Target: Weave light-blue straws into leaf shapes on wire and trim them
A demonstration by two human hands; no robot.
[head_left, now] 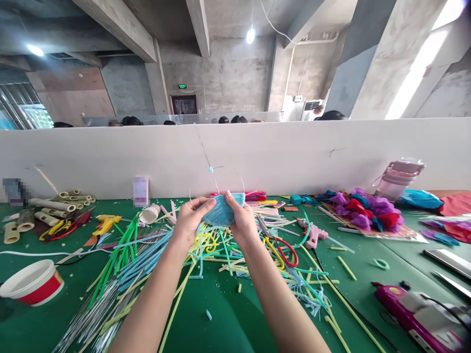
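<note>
A light blue fan-shaped piece of fuzzy pipe cleaners (220, 211) is held up over the middle of the table. My left hand (192, 214) pinches its left edge, thumb on the near face. On the opposite edge my right hand (241, 215) grips it the same way, thumb near the top. Thin wires stick up behind the piece, one with a small blue knot (211, 169). Below the hands lie loose blue pipe cleaners (147, 260), green ones (127, 250) and yellow ones. Red-handled scissors (287, 252) lie beside my right wrist.
A yellow glue gun (106, 224), bamboo pieces (55, 205) and a paper cup (35, 282) are at left. At right are a pink glue gun (312, 234), purple and red petals (368, 208), a bottle (401, 177) and a power strip (415, 309). A white partition (91, 157) stands behind.
</note>
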